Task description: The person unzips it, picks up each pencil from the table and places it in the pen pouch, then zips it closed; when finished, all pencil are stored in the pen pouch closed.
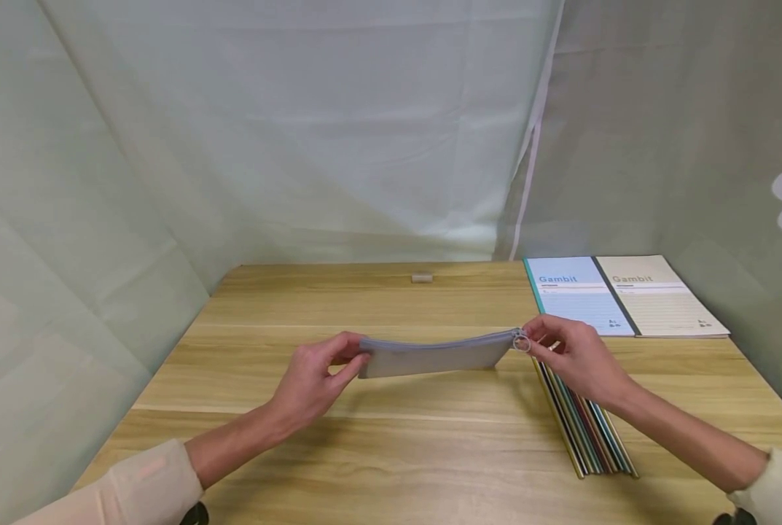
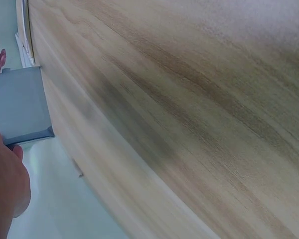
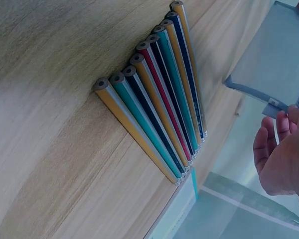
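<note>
A grey zippered pouch [image 1: 436, 357], looking flat, is held above the wooden table by both hands. My left hand [image 1: 315, 373] grips its left end between thumb and fingers. At the right end, my right hand [image 1: 584, 359] pinches the corner by the zipper pull, where a round ring [image 1: 522, 343] hangs. The zipper runs along the top edge and looks closed. In the right wrist view, the pouch [image 3: 274, 55] shows a smooth, semi-sheer face. Several pencils [image 3: 162, 94] in yellow, green, dark blue and red lie side by side on the table, partly below my right hand.
Two notebooks marked Gambit, one blue [image 1: 577, 295] and one cream [image 1: 659, 295], lie at the back right. A small pale eraser-like block [image 1: 422, 278] sits near the table's [image 1: 312, 299] back edge. Pale cloth sheets [image 1: 338, 131] hang behind and beside the table.
</note>
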{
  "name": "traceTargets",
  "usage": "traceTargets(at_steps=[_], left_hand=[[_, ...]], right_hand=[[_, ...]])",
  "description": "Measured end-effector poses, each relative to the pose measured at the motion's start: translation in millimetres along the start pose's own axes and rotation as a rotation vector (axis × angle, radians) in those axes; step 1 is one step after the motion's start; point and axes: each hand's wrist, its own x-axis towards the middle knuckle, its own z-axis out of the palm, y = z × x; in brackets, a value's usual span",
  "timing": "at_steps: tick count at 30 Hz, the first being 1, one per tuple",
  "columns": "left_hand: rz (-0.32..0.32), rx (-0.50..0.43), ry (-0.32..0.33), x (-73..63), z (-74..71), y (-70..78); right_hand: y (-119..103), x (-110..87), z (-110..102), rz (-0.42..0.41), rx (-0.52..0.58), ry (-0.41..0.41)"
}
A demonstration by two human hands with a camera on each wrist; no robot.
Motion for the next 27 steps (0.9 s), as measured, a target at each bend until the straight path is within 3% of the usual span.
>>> traceTargets(at_steps=[8,15,27], left_hand=[[-0.014,-0.002,-0.006,-0.1,1.0,-1.6],[-0.033,0.003,-0.011,-0.6,1.2,-3.5],[-0.067,0.021,-0.048,0.0,2.9,-7.6]], right_hand=[[0,2.0,5,-0.018,-0.038,0.067],[4,6.2,9,-0.09,-0.064,0.137],[2,6.3,13,-0.08,0.011,0.095]])
